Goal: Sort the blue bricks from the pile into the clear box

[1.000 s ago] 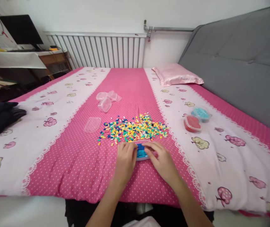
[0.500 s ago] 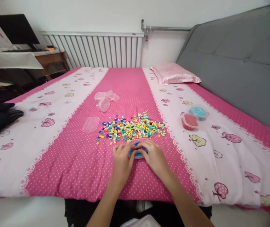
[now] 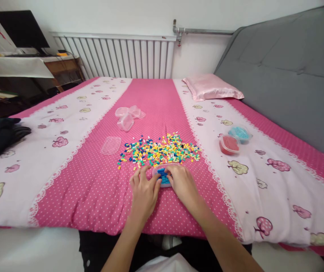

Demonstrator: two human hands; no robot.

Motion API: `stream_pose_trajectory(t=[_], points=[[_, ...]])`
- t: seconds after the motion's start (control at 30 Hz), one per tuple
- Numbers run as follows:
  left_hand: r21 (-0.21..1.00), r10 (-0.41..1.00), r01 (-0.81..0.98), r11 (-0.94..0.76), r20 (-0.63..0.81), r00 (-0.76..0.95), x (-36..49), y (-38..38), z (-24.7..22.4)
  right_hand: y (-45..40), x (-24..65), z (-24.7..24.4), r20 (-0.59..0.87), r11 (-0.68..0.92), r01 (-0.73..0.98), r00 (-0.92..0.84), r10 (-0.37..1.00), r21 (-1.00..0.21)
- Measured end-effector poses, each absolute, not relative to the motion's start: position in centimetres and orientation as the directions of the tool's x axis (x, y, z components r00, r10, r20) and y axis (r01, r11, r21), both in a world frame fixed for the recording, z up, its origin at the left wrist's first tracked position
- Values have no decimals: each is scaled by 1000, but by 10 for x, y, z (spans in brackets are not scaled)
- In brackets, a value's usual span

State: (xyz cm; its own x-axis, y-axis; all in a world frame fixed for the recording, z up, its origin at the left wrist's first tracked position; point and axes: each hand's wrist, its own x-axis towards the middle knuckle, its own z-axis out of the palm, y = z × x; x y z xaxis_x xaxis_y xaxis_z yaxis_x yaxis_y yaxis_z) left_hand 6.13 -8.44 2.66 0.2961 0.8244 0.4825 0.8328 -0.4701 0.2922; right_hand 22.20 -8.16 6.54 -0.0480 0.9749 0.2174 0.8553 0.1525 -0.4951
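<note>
A clear container [image 3: 166, 185] with blue blocks [image 3: 164, 176] in it rests on the pink bedspread, close to the near edge. At its left side is my left hand [image 3: 144, 189], fingers apart and curved, the thumb by the rim. My right hand [image 3: 181, 184] reaches over the container's right side, its fingertips pinched together at the blue blocks; whatever is between them is too small to make out. Just beyond the container spreads a pile of small multicoloured blocks [image 3: 162, 151].
A clear lid [image 3: 111, 146] and several empty clear containers [image 3: 126, 122] lie left of and behind the pile. To the right sit a red-filled container [image 3: 229, 144] and a light-blue one [image 3: 239, 134]. Dark cloth [image 3: 0, 138] lies far left, a pink pillow [image 3: 213, 87] at the back.
My left hand has moved off the blue blocks to the left and its fingers have spread. More of the blue blocks shows between the hands. The view has shifted slightly.
</note>
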Motion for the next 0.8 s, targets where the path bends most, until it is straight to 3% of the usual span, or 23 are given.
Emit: stream_pose_trajectory(t=[0.5, 0.8], points=[[263, 824, 852, -452, 489, 287, 62, -86, 27, -74, 210, 75, 132, 157, 918, -116, 984, -363], [261, 826, 853, -451, 483, 289, 61, -87, 28, -74, 211, 72, 138, 154, 918, -110, 984, -367]])
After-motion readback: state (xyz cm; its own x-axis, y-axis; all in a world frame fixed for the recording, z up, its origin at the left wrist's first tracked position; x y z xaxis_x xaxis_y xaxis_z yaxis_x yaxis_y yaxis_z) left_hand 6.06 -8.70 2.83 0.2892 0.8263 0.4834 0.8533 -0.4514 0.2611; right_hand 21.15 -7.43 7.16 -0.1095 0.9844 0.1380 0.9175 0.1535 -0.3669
